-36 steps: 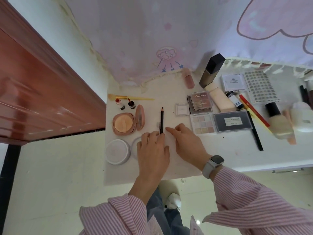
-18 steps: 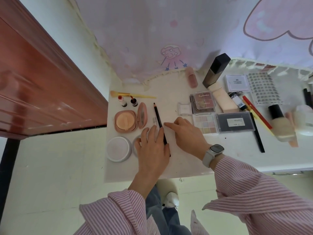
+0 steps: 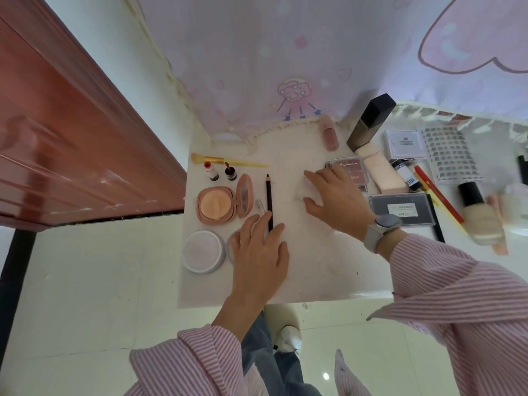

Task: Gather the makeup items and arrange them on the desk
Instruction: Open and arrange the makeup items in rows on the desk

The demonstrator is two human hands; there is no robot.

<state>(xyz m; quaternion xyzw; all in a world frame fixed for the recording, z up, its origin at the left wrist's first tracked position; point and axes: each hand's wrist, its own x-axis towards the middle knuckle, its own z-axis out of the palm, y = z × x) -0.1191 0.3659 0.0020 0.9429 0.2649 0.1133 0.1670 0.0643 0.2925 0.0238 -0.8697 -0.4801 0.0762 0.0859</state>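
A black eyeliner pencil (image 3: 268, 197) lies upright on the white desk (image 3: 314, 267). My left hand (image 3: 261, 252) lies flat over its lower end, fingers straight. My right hand (image 3: 335, 200) reaches over a small clear square case (image 3: 303, 190), thumb and forefinger on either side of it. An open pink powder compact (image 3: 220, 205) sits left of the pencil, with a round white jar (image 3: 203, 251) below it. Two small lipsticks (image 3: 221, 171) and a yellow brush (image 3: 228, 160) lie above. An eyeshadow palette (image 3: 353, 170) peeks out past my right hand.
Right of my hands lie a dark flat palette (image 3: 400, 208), a tall black bottle (image 3: 371, 121), a pink tube (image 3: 328, 137), red pencils (image 3: 437, 192) and a foundation bottle (image 3: 483, 215). A brown wooden panel (image 3: 71, 152) stands left. A pink curtain (image 3: 285, 52) hangs behind.
My right hand has moved up from beside the pencil to the small clear case. The pencil has been straightened and shifted slightly left under my left hand.
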